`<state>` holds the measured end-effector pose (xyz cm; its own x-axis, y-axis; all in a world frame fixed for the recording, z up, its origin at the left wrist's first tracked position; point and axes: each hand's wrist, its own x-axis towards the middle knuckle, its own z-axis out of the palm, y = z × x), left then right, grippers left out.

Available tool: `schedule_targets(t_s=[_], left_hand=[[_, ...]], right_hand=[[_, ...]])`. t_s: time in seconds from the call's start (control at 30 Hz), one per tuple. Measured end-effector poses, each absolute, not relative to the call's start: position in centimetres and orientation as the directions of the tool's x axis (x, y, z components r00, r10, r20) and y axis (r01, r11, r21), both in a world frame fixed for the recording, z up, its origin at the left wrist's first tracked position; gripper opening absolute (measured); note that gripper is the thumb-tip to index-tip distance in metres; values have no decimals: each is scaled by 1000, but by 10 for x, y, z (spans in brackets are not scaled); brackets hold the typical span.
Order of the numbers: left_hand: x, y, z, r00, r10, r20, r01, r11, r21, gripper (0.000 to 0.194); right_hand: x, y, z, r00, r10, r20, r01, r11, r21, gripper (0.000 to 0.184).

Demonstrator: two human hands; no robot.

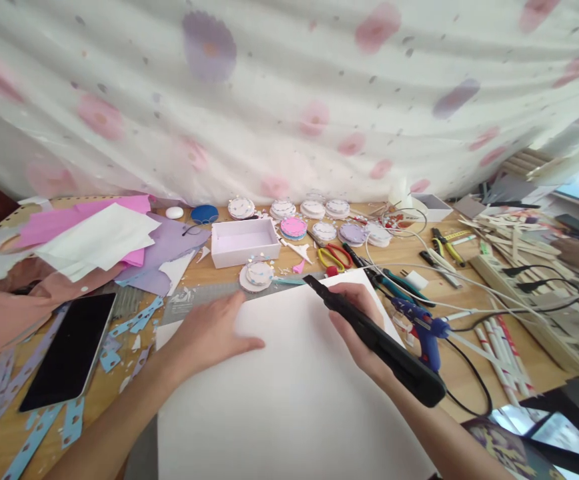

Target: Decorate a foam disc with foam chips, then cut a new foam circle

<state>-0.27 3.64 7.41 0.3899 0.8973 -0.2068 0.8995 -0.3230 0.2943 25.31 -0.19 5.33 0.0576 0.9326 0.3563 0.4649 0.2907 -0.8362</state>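
Head view: your right hand (359, 350) grips black cutter (384, 347) (tip toward ten o'clock); left hand (214, 333), half-spread, empty, on white sheet (279, 413).

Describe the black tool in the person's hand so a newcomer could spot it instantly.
Find the large white sheet in the picture's lower middle. Over its right side, the right hand holds the long black tool. Unlike the blue glue gun nearby, it is slim, straight and held.
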Motion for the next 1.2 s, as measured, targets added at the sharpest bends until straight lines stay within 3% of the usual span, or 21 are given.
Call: schedule_targets(t_s=[0.13,0.27,0.6,1.2], left_hand=[[5,14,103,352,925,-143,935,-339,108,37],[9,2,113,382,921,-76,924,-381,31,37],[7,-3,113,410,912,4,912,-410,25,38],[8,-3,109,395,918,-49,919,-392,49,38]], right_hand=[[247,1,67,11,914,405,450,357,-819,26],[239,2,81,-83,904,420,447,410,-795,29],[233,7,89,-157,909,387,529,408,-744,27],[230,5,87,-127,933,337,517,352,-780,24]])
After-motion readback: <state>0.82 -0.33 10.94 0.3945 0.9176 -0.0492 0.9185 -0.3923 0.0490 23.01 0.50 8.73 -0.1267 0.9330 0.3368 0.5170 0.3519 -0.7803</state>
